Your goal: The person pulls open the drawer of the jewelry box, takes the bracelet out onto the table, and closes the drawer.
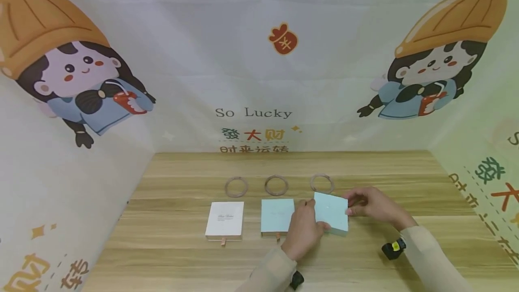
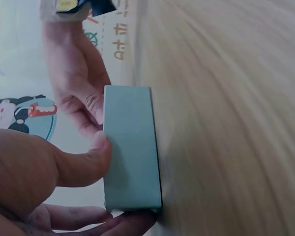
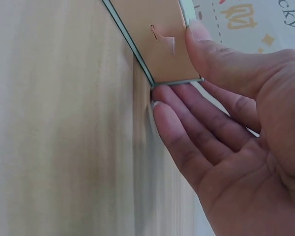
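Note:
A light blue drawer box [image 1: 330, 211] sits slightly turned at the right of a row. My left hand [image 1: 305, 229] grips its left side, with the thumb [image 2: 86, 164] on the top and fingers round the far side. At its right side my right hand [image 1: 371, 206] pinches a corner, thumb on the top edge and fingers behind. In the right wrist view, the box's tan drawer front [image 3: 162, 49] with a small ribbon tab [image 3: 167, 42] faces the right hand. A second light blue box [image 1: 277, 215] lies just left of my left hand, which partly covers its right edge.
A white drawer box [image 1: 225, 220] stands at the left of the row, its tab toward me. Behind the boxes lie three thin rings, like bangles: one left [image 1: 236, 187], one middle [image 1: 276, 185], one right [image 1: 322, 184]. Printed cloth walls [image 1: 186, 80] enclose the wooden table [image 1: 170, 247].

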Action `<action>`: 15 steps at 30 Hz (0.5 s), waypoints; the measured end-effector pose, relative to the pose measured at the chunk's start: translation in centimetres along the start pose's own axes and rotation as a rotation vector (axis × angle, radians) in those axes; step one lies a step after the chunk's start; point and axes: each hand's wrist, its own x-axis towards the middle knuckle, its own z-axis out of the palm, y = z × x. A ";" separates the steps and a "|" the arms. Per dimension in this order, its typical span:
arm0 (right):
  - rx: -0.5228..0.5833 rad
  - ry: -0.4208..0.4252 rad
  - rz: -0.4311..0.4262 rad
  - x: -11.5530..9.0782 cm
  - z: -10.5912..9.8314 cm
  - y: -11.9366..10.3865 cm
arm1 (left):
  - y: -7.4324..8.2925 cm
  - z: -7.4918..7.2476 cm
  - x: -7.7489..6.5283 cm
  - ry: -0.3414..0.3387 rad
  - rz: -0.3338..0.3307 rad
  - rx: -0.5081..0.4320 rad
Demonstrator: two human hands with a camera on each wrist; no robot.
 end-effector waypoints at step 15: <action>-0.130 0.283 0.097 -3.2 2.7 -0.7 | 0.9 -0.3 1.4 -0.089 -0.098 -0.167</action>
